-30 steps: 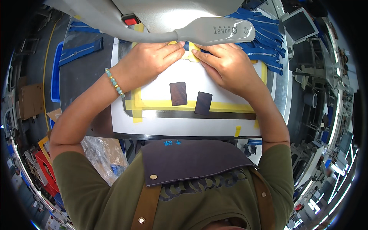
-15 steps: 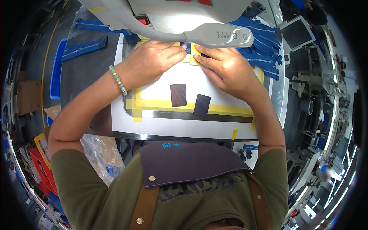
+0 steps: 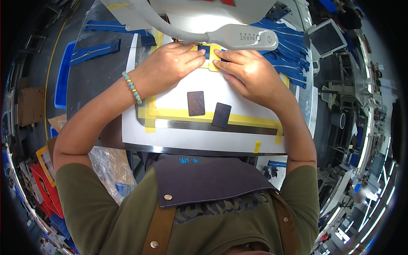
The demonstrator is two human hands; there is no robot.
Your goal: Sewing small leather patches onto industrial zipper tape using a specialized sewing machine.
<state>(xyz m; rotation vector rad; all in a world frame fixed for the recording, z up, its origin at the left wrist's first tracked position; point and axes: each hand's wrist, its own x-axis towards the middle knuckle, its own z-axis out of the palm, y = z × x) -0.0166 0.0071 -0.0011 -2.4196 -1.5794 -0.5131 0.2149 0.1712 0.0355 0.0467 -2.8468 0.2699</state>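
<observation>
My left hand [image 3: 170, 66] wears a bracelet of pale green and gold beads [image 3: 132, 88]. Its fingers stretch out with the tips on a small dark blue piece [image 3: 205, 50] under the machine head. My right hand [image 3: 251, 73] lies with fingers extended, two fingertips pressing on a narrow yellow strip [image 3: 214, 63] beside that blue piece. Part of the blue piece is hidden by the fingers and the lamp. Toward me on the white work sheet [image 3: 170, 102] lie two dark rounded rectangular plates, one on the left [image 3: 196, 103] and one on the right [image 3: 222, 114].
A grey gooseneck lamp [image 3: 244, 37] hangs just above my fingers. Blue zipper strips [image 3: 284, 40] pile up at the right back, and another blue strip [image 3: 95, 52] lies on the left. Yellow tape [image 3: 187, 115] borders the work sheet. A blue bin [image 3: 63, 76] stands to the left.
The view has shifted slightly. More of the dark blue piece shows between my hands, while both hands keep nearly the same position at the yellow strip.
</observation>
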